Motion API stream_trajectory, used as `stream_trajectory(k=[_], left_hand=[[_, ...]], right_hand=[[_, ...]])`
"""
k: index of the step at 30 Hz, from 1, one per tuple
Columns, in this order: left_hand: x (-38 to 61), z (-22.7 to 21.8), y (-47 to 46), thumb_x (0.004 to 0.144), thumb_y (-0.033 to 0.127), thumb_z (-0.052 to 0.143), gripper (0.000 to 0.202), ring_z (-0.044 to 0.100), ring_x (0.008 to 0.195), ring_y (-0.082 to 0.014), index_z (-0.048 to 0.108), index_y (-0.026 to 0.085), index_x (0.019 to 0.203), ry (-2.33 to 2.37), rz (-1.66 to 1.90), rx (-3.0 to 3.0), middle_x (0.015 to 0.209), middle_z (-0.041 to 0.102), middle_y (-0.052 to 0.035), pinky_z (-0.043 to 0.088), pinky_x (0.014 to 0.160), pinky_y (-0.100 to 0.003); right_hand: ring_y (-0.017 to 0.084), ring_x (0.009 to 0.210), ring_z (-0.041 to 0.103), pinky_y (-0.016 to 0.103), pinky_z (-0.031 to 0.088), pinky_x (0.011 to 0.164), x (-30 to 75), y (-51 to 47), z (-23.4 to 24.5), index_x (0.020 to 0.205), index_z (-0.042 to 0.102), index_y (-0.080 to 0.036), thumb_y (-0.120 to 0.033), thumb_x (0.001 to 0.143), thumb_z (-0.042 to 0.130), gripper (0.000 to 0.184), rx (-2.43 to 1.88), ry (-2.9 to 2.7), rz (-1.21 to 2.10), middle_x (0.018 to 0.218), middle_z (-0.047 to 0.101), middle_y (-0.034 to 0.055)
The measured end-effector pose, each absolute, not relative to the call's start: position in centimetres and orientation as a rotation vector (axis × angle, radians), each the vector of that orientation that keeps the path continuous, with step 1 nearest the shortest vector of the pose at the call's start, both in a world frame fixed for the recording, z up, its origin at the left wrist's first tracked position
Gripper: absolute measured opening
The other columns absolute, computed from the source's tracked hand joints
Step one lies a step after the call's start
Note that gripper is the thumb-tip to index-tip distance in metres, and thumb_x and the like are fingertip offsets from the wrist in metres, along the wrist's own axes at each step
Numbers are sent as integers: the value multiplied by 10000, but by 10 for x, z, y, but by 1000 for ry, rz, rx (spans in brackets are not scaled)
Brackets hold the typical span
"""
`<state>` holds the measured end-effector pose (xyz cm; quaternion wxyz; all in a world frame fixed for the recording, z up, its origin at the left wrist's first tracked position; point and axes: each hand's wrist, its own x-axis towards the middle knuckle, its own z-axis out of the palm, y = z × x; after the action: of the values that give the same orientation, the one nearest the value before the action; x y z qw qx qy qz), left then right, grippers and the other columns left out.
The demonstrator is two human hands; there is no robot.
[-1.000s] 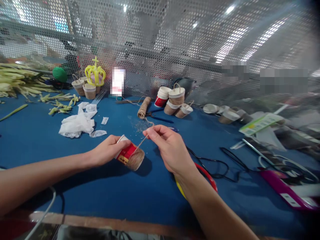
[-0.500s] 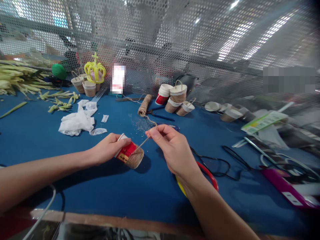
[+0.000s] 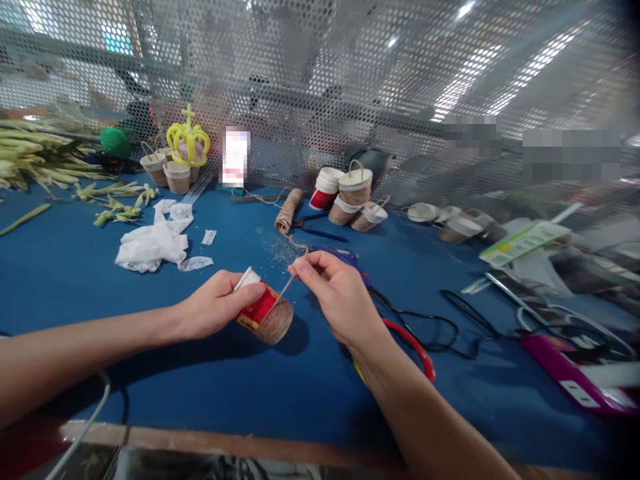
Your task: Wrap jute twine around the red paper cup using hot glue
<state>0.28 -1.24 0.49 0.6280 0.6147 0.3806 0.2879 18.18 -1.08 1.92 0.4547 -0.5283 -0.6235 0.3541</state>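
Note:
My left hand [image 3: 220, 301] grips a red paper cup [image 3: 257, 308] by its white-rimmed end, tilted with its base toward the right. Brown twine [image 3: 276, 321] is wound round the base half of the cup. Between thumb and fingertips my right hand [image 3: 333, 287] pinches the twine strand [image 3: 286, 287], which runs taut up from the cup. Beyond my fingers the strand leads back to a roll of twine [image 3: 289, 210] lying on the blue table. Both hands are closed, just above the tabletop.
Behind the roll stand twine-wrapped cups [image 3: 356, 187] and dark-handled pliers [image 3: 320, 230]. Crumpled white paper [image 3: 153, 247] lies left, near green plant strips [image 3: 120, 210]. Red-handled scissors [image 3: 415, 347] and a black cable [image 3: 425, 320] are beside my right forearm. A perforated metal screen [image 3: 300, 87] closes the back.
The cup has shifted slightly right and turned a little in my left hand. My right hand has drawn slightly left, still pinching the twine.

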Motion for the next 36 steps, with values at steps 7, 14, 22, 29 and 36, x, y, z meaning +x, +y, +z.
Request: stream_trajectory(k=[7,14,22,29,36], left_hand=[[2,4,-16,760,417,469,328,434,531,-76,555,117,657,844,678,1378,590,512,23,382,536,-171],[0,4,-18,774,407,454,328,446,548,-82,565,116,670,799,687,1412,603,514,16,395,539,-173],[-3,4,-19,803,360,412,338,397,524,-75,540,110,615,766,713,1557,570,473,15,375,496,-165],[-4,7,-21,805,339,412,366,357,460,-69,521,129,526,789,766,1707,501,457,25,341,457,-166],[0,7,-19,765,388,473,351,403,470,-74,560,120,557,817,756,1500,518,501,18,361,472,-175]], right_hand=[[138,663,554,271,420,638,181,-12,19,734,564,-160,-358,768,516,207,-1349,-1604,854,690,608,22],[142,664,550,276,421,642,180,-13,19,737,558,-158,-353,774,504,206,-1359,-1646,868,692,599,23],[137,640,529,270,414,638,177,-13,16,708,544,-152,-360,775,496,223,-1369,-1698,899,678,584,24],[128,621,511,254,402,608,175,-16,18,708,533,-159,-350,781,493,207,-1398,-1734,944,674,569,12],[136,623,515,266,406,614,177,-15,20,704,535,-154,-353,789,474,225,-1439,-1771,864,674,580,23]])
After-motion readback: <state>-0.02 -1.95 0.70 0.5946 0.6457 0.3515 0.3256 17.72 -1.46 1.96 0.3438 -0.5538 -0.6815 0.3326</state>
